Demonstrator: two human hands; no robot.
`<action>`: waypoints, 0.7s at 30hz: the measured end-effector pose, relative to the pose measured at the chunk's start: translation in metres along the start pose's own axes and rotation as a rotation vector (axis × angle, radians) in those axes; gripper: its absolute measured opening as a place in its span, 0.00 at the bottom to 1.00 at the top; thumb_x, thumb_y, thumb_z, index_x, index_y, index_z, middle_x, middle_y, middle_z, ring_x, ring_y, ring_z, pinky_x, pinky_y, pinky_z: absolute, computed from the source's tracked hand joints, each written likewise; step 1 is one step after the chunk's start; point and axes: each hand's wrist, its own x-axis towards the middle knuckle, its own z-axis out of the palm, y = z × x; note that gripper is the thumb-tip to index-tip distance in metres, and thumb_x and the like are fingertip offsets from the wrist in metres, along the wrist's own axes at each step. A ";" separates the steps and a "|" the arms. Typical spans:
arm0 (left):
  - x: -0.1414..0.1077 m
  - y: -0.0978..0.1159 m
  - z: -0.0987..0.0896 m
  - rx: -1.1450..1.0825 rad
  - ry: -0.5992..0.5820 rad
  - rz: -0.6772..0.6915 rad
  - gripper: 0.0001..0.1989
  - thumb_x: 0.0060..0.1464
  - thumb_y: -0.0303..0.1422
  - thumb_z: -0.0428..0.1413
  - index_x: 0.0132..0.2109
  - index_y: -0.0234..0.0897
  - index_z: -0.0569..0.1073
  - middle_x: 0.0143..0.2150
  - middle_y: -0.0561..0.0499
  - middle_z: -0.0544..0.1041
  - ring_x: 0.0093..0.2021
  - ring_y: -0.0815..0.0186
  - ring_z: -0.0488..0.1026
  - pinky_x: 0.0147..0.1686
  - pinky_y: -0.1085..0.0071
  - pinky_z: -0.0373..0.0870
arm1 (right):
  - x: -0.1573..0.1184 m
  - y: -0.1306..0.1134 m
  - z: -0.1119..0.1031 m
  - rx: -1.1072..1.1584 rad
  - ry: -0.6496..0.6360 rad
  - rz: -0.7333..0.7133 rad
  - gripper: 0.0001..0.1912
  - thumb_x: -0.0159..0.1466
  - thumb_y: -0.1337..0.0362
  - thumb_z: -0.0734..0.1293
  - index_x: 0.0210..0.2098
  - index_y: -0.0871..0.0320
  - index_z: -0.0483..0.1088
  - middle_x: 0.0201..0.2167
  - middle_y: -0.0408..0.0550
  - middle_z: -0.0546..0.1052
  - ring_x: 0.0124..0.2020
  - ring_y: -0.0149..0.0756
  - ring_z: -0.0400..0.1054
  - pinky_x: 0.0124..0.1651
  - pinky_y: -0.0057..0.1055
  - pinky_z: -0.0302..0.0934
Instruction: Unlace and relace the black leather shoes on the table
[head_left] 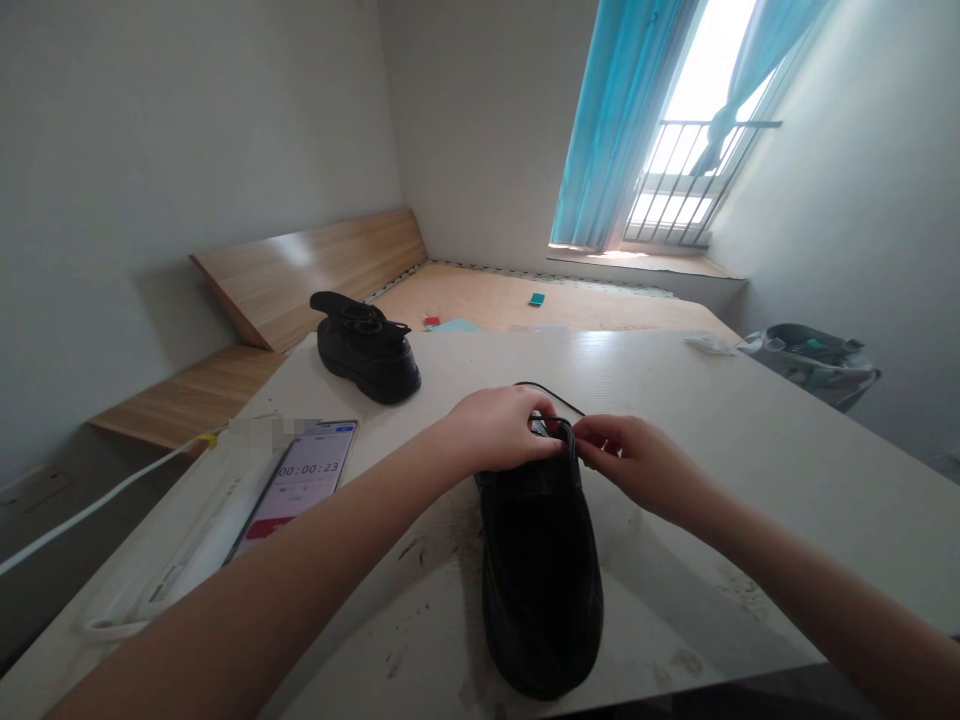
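A black leather-look lace-up shoe [541, 610] sits at the near edge of the white rectangular worktop [780, 470], its heel towards the wearer. At its far end, the bare right hand [626, 458] has its fingers pinched on a thin black shoelace [571, 440], which rises in a loop. The bare left hand [510, 425] curls over the shoe's front; I cannot tell whether its fingers grip lace or tongue. Left of them lies a flat rectangular phone [319, 465] reading 00:00:23, and farther off stands a matching black shoe [367, 355], laced. Beyond the worktop are a pale peach bed [472, 287] and a blue fabric curtain [607, 120].
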 end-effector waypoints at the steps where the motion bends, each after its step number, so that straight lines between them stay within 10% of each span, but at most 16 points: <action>1: 0.000 0.000 0.000 0.000 0.008 -0.005 0.17 0.49 0.44 0.55 0.45 0.43 0.77 0.37 0.51 0.78 0.34 0.63 0.73 0.27 0.72 0.59 | 0.001 0.001 0.001 0.025 -0.009 0.006 0.13 0.61 0.59 0.59 0.29 0.57 0.73 0.23 0.44 0.74 0.24 0.33 0.64 0.28 0.29 0.54; 11: 0.000 0.004 0.006 -0.009 0.076 -0.009 0.09 0.51 0.33 0.52 0.35 0.41 0.77 0.30 0.51 0.76 0.30 0.64 0.70 0.26 0.70 0.56 | 0.005 0.009 0.010 0.481 -0.043 0.026 0.12 0.60 0.55 0.63 0.30 0.58 0.67 0.24 0.44 0.74 0.26 0.33 0.69 0.30 0.29 0.61; 21: -0.003 0.007 -0.013 -0.315 0.239 0.107 0.12 0.58 0.38 0.50 0.34 0.36 0.73 0.27 0.53 0.72 0.27 0.68 0.66 0.26 0.72 0.57 | -0.002 -0.021 -0.007 0.462 0.112 -0.062 0.21 0.61 0.47 0.64 0.40 0.58 0.73 0.35 0.48 0.75 0.37 0.37 0.68 0.41 0.33 0.62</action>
